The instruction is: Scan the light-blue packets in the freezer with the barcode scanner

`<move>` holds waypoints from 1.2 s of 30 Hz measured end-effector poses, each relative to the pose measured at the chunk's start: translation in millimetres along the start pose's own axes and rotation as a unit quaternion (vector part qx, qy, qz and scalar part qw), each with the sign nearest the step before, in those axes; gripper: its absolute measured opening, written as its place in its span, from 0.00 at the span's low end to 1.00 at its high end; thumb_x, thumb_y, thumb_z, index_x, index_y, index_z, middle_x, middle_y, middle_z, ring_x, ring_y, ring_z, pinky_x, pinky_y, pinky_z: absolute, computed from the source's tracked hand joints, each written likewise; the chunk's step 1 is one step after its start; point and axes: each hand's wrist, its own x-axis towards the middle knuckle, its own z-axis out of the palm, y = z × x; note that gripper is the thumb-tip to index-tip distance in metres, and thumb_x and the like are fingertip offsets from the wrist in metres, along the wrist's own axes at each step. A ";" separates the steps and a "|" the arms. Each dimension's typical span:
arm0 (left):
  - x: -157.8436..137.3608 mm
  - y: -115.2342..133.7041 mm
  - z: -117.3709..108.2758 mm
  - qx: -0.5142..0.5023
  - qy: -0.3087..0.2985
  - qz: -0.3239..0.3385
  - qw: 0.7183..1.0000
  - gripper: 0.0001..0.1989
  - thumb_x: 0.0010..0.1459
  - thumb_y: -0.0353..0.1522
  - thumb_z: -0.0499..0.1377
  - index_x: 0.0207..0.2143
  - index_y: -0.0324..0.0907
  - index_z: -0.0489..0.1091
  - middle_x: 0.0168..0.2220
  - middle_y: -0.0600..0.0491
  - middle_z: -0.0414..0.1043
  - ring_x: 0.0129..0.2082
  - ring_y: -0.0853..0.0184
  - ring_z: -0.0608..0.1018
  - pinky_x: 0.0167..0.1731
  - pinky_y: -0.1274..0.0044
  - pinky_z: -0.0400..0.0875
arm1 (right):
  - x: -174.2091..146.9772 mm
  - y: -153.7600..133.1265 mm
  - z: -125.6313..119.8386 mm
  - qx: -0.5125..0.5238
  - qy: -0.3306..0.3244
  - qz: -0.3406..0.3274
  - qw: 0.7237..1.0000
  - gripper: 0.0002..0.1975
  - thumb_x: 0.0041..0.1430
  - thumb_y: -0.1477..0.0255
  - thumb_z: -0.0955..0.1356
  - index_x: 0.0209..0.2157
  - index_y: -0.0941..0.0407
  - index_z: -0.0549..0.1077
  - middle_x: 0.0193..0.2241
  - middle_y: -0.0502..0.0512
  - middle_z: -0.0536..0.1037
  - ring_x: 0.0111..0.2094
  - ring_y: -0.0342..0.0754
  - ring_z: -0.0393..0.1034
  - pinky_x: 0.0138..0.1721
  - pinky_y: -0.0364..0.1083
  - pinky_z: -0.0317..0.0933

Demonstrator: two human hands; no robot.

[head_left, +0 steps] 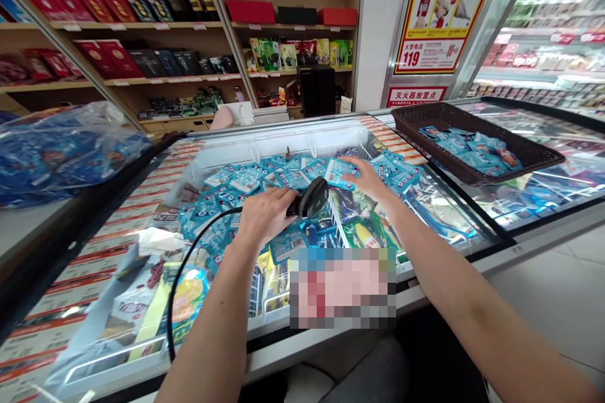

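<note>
My left hand (265, 214) is closed round the handle of a black barcode scanner (314, 198), whose head points right and whose cable runs down past my forearm. My right hand (368, 177) has its thumb and fingers at the right edge of a blue packet (339, 172) with a white label, at the far side of the pile. Many similar blue packets (246, 179) lie spread over the freezer's glass top and around both hands. One blue packet (288, 244) with a barcode lies just below the scanner.
A brown basket (477, 173) with more blue packets stands on the freezer at right. A plastic bag (66, 151) of blue packets sits at left. White wire dividers (338, 220) part the frozen goods. Shelves with boxes and bottles stand behind; a blurred patch covers the front edge.
</note>
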 end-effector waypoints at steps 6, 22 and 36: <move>0.1 0.1 1.6 0.003 -0.001 0.004 1.000 0.15 0.57 0.39 0.53 0.44 0.46 0.69 0.38 0.50 0.75 0.40 0.59 0.75 0.30 0.73 0.63 | -1.1 -6.1 -0.2 0.003 -0.002 -0.002 1.000 0.23 0.55 0.72 0.65 0.54 0.52 0.67 0.53 0.53 0.72 0.53 0.52 0.65 0.55 0.54 0.56; 0.6 0.6 3.7 0.011 -0.005 0.007 1.000 0.15 0.58 0.39 0.52 0.45 0.46 0.68 0.39 0.50 0.75 0.41 0.59 0.75 0.32 0.73 0.64 | -0.7 -0.7 3.3 -0.020 0.006 0.004 1.000 0.24 0.56 0.73 0.65 0.55 0.53 0.66 0.53 0.54 0.71 0.53 0.52 0.64 0.55 0.53 0.56; -0.1 -3.7 2.8 0.041 0.028 -0.025 0.998 0.15 0.56 0.38 0.53 0.46 0.46 0.67 0.38 0.50 0.74 0.41 0.59 0.74 0.28 0.74 0.62 | -13.2 -6.3 -2.4 -0.366 0.079 0.112 0.920 0.18 0.61 0.65 0.61 0.51 0.53 0.70 0.54 0.62 0.67 0.52 0.62 0.56 0.49 0.60 0.51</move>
